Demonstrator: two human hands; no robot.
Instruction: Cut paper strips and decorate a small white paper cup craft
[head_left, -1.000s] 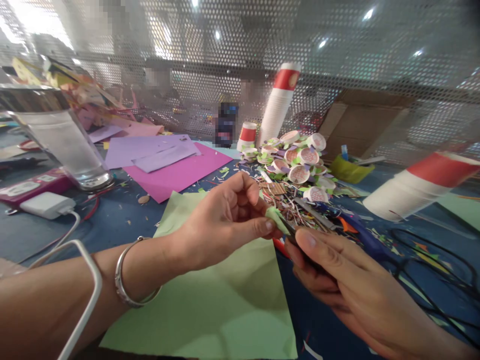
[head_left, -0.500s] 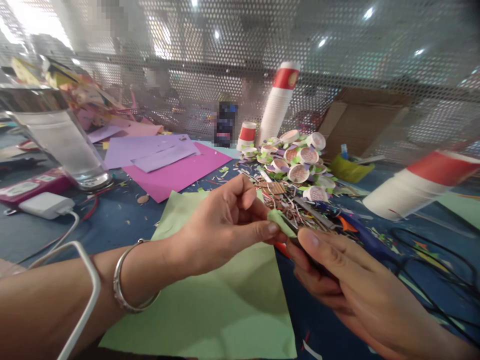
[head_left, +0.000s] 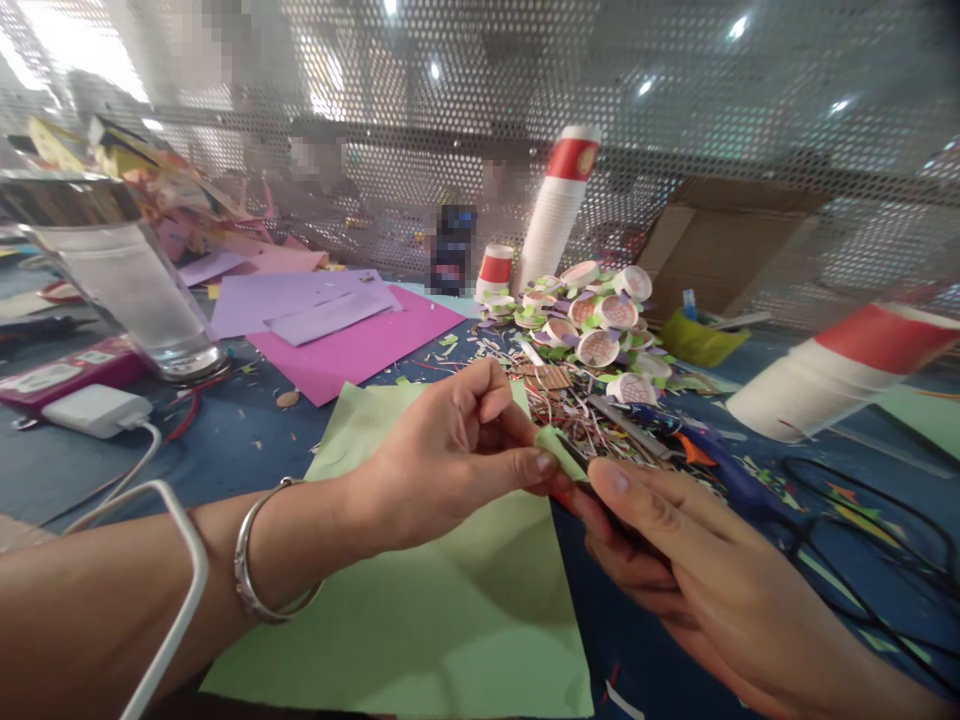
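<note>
My left hand (head_left: 450,455), a metal bangle on its wrist, pinches a small light green paper piece (head_left: 559,452) between thumb and forefinger. My right hand (head_left: 697,575) is closed around a small dark tool, probably scissors (head_left: 592,492), whose tip meets the green piece. Both hands hover above a large light green paper sheet (head_left: 442,610) lying on the blue table (head_left: 247,430).
Behind lie a heap of paper scraps and round decorated cup bottoms (head_left: 592,320), a tall stack of red-and-white cups (head_left: 559,205), a fallen cup stack (head_left: 840,365), a glue gun (head_left: 705,450), pink and purple sheets (head_left: 337,320), a glass (head_left: 135,290), a white charger (head_left: 94,410) and black cables (head_left: 862,510).
Both hands have drifted slightly down and the green piece has turned a little in my left fingers; the grips are unchanged.
</note>
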